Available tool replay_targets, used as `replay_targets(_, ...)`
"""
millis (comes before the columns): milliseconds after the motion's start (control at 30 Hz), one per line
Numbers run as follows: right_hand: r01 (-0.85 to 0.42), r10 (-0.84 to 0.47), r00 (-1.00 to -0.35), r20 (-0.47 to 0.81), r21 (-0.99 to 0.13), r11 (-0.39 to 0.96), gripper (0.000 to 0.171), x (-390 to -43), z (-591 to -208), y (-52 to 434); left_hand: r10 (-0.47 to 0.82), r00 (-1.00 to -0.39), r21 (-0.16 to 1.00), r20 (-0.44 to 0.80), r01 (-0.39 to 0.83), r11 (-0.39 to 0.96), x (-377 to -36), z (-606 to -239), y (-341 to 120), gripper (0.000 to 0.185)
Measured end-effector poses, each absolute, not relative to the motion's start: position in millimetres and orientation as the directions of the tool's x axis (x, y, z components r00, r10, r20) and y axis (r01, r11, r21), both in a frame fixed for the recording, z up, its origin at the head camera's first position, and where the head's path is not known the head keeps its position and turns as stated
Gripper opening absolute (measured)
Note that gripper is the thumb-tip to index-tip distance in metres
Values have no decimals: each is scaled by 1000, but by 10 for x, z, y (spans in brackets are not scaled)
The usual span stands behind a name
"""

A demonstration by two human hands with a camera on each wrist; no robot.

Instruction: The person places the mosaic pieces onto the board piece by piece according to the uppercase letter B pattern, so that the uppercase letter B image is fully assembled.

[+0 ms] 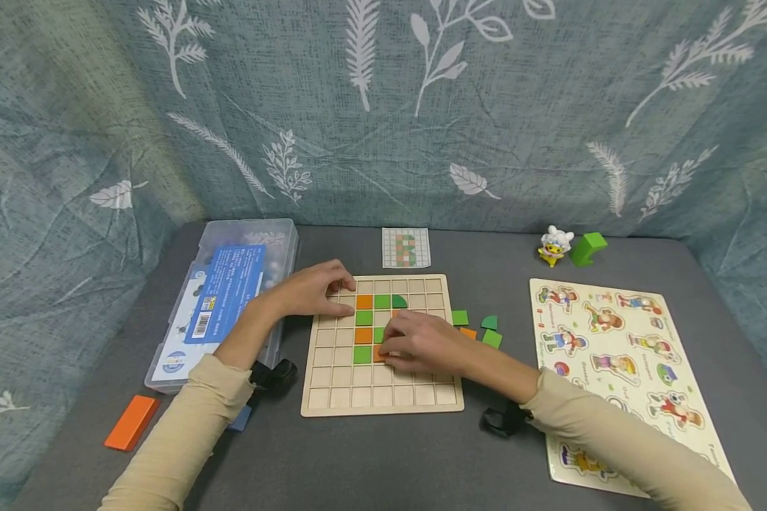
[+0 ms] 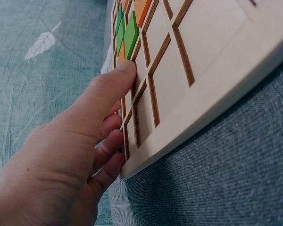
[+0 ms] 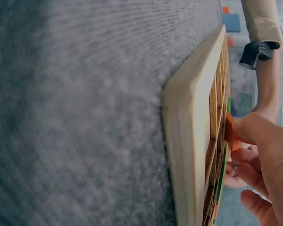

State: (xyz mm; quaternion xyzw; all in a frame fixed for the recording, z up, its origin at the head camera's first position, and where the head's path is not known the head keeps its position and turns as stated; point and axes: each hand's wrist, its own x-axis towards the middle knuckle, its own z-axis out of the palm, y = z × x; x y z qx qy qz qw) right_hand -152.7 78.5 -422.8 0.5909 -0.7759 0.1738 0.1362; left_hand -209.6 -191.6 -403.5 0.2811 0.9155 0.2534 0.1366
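Note:
A pale wooden grid board (image 1: 383,399) lies on the grey table. Orange and green square tiles, among them a green one (image 1: 362,355), sit in its cells, with a dark green quarter-round tile (image 1: 399,301) near the top. My left hand (image 1: 313,289) holds the board at its upper left corner, thumb (image 2: 118,77) on the grid and fingers bent at the edge. Between thumb and fingers my right hand (image 1: 425,342) pinches an orange tile (image 3: 231,133), tilted at the board's surface. That hand covers several cells in the head view.
Loose tiles, including a green square (image 1: 492,338), lie right of the board. Behind it is a pattern card (image 1: 406,248). A clear plastic case (image 1: 275,241) stands left, an orange block (image 1: 131,423) near it. At right are a picture puzzle board (image 1: 552,454), a figurine (image 1: 555,246) and a green block (image 1: 588,250).

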Motion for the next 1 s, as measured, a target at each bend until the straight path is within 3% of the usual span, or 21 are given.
replay_targets(367,-961,-877,-277,393,-114,253,8,-1514,-4176,869,592,-800,541,-104,454,708,-2099,-4039,-1924,37)
replay_targets(467,-929,-852,-369,372,-176,325,12,-1494,-4118,1083,593,-798,544,-108,452,707,-2090,-4034,-1920,37)
replay_targets(600,-825,-763,-560,324,-308,475,22,-1488,-4089,1519,588,-801,534,-117,448,717,-2080,-4032,-1919,36)
replay_targets(700,-749,-673,-659,337,-385,540,26,-1518,-4128,1851,588,-800,533,-120,448,718,-2077,-4033,-1916,37)
replay_targets(1000,-648,-553,-758,346,-498,577,29,-1661,-4362,2354,591,-800,541,-108,451,710,-2099,-4040,-1913,35)
